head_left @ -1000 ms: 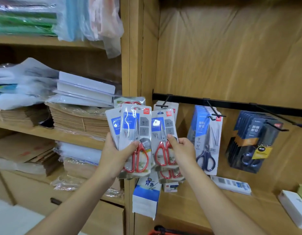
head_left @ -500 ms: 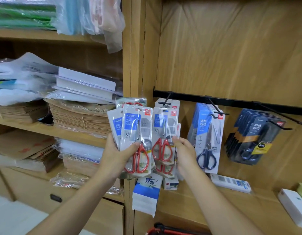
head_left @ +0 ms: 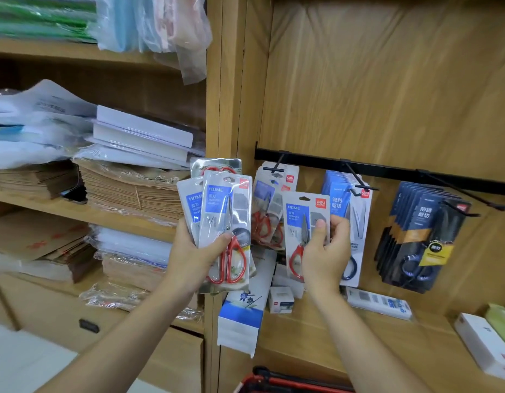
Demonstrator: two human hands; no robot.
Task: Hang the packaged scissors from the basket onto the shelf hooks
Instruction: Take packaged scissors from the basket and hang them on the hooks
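**Restocking in mid course: one pack in transit, a handful not yet hung**

Hung: The leftmost black wire hook (head_left: 274, 168) on the black wall rail (head_left: 401, 170) already carries several hanging packs of red-handled scissors (head_left: 269, 214), sitting slightly askew. Their number cannot be told.

In transit: The right hand (head_left: 325, 251) pinches a single blue-and-clear blister pack of red-handled scissors (head_left: 303, 222), with the thumb on the front face and the fingers curled behind. The pack is upright, lower than that hook and to its right. It is apart from the hook, and its hang-hole is not engaged.

In reserve: The left hand (head_left: 194, 251) grips a fan of at least three like packs (head_left: 225, 219), with the thumb laid across the front one. The fan is held before the wooden shelf upright (head_left: 228, 95).

Basket: Only a red basket rim (head_left: 274, 378) shows at the lower edge, and its contents are hidden.

Assessment: The single pack must be raised and threaded onto the leftmost hook, then the fanned packs one by one. The neighbouring blue-carded packs (head_left: 359, 202) and dark navy packs (head_left: 421, 231) hold different stock. How much is left beyond the packs in hand cannot be judged.
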